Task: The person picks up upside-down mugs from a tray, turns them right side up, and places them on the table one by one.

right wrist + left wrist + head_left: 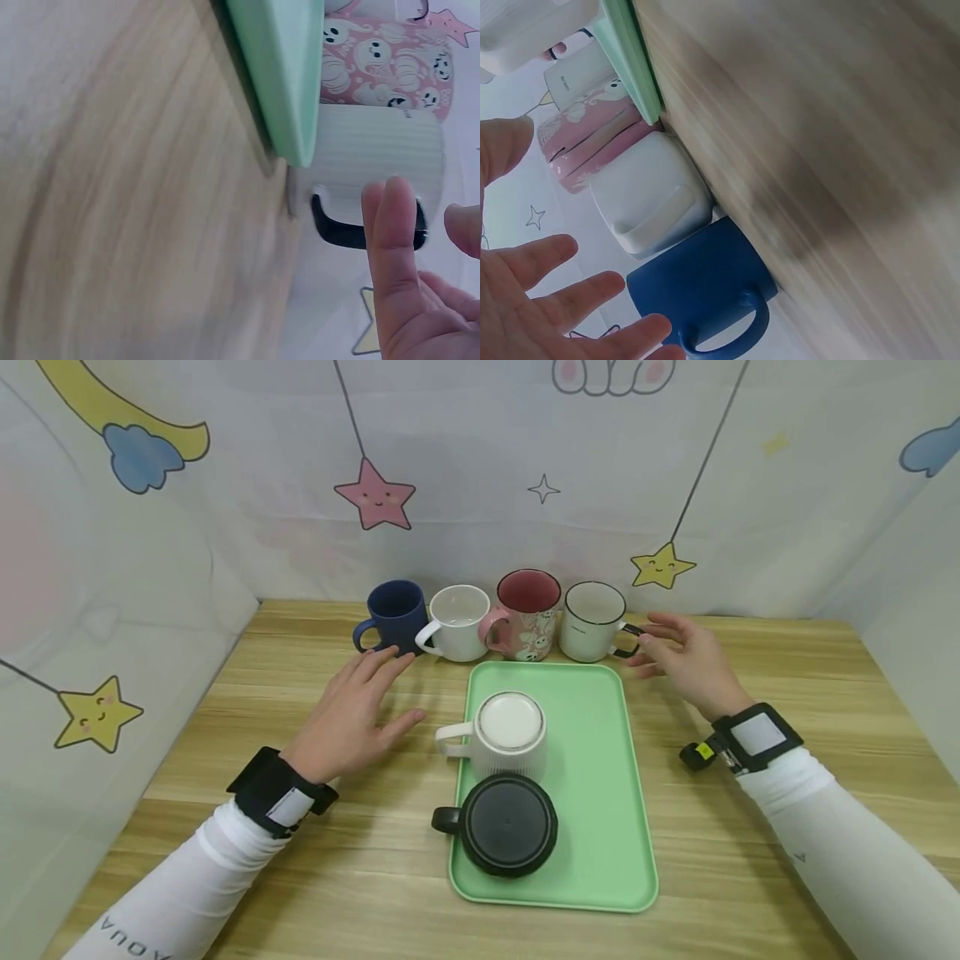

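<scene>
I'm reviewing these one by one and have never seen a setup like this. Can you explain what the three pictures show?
There is no robot: these are a person's bare hands. The wide picture comes from a head camera looking forward and down; the other two come from cameras on each wrist.

On the wooden table, a green tray carries an upside-down white mug and a black mug, seemingly upside down too. Behind it, left to right, stand a blue mug, a plain white mug, a pink mug and a black-rimmed mug.

The left hand is spread near the blue mug, holding nothing. The right hand is at the black-rimmed mug's handle; contact is unclear.
</scene>
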The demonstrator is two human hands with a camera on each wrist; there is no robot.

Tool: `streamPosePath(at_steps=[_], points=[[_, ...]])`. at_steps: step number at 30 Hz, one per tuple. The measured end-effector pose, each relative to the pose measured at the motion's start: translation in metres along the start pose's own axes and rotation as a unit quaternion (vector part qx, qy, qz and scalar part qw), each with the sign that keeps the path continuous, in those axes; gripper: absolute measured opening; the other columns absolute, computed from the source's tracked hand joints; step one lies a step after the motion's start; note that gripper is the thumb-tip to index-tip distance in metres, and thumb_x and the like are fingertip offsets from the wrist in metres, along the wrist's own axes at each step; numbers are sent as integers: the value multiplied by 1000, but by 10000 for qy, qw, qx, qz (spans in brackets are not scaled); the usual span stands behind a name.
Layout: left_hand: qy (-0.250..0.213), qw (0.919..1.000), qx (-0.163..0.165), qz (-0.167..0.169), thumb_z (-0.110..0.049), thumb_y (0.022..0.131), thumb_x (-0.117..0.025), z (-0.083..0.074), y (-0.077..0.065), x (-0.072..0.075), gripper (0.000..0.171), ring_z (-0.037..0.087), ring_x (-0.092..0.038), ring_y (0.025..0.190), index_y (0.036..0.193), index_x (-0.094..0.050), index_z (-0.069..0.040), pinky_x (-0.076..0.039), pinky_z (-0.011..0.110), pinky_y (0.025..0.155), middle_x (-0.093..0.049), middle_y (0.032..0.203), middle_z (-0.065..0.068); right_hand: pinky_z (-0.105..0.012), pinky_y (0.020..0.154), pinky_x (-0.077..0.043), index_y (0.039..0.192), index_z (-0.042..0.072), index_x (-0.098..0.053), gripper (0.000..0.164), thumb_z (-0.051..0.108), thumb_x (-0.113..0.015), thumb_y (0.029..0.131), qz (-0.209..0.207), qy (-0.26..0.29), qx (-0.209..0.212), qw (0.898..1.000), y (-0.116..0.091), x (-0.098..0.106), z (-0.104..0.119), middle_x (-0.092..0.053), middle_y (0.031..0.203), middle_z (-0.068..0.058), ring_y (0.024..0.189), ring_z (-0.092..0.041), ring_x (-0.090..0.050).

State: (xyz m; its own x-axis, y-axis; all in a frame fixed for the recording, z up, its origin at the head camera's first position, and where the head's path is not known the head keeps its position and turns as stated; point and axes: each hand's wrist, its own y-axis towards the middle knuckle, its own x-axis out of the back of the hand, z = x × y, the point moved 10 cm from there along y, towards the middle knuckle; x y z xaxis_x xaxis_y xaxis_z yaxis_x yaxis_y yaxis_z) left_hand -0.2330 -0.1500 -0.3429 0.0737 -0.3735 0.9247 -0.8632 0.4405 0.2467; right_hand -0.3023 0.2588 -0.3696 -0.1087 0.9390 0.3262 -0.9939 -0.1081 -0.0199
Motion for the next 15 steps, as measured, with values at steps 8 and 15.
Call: streamPosePath(at_steps=[8,15], points=[[-319,9995,11,-50,-50,100,-73,-12,2,6,75,39,-43,147,158,-49,-9,-36,62,119,-44,162,16,-42,83,-64,164,4,-31,67,32,-59,111,-228,-302,214,9991,-21,13,18,-48,156,-16,102,-20,-76],[-696,9969,-347,66,-51,100,-72,-32,4,9,76,31,-46,147,159,-47,-10,-42,55,117,-48,161,11,-39,77,-65,162,7,-36,64,32,-61,110,-372,-650,525,9958,-36,22,31,-53,152,-13,98,-15,-76]])
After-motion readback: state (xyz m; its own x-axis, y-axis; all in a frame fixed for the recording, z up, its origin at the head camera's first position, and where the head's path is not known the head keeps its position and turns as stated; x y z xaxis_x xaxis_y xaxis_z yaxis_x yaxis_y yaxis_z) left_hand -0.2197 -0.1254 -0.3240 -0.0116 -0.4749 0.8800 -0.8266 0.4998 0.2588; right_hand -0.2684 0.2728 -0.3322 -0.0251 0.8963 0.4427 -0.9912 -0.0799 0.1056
